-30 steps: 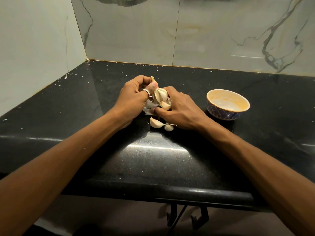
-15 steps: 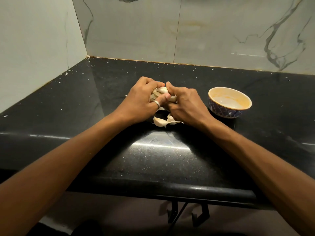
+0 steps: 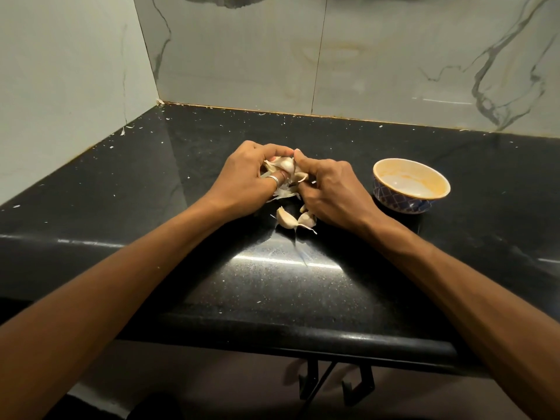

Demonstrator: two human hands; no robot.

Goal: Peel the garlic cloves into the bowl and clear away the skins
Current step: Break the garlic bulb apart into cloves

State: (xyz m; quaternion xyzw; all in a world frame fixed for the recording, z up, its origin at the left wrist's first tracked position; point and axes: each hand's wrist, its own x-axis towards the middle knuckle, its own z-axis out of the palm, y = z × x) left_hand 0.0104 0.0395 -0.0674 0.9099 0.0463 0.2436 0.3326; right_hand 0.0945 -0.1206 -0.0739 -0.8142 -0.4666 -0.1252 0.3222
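The left hand (image 3: 245, 177) and right hand (image 3: 330, 192) both grip the garlic bulb (image 3: 285, 165), fingers (image 3: 263, 147) curled round it, just above the black tabletop (image 3: 151, 207). Two loose cloves (image 3: 286, 219) lie at 6 o'clock from the bulb. The bowl (image 3: 394, 201) stands at 3 o'clock, near the right hand.

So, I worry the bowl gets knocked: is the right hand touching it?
Apart. The head view shows a strip of black counter between the right hand and the bowl; that hand grips the garlic bulb instead.
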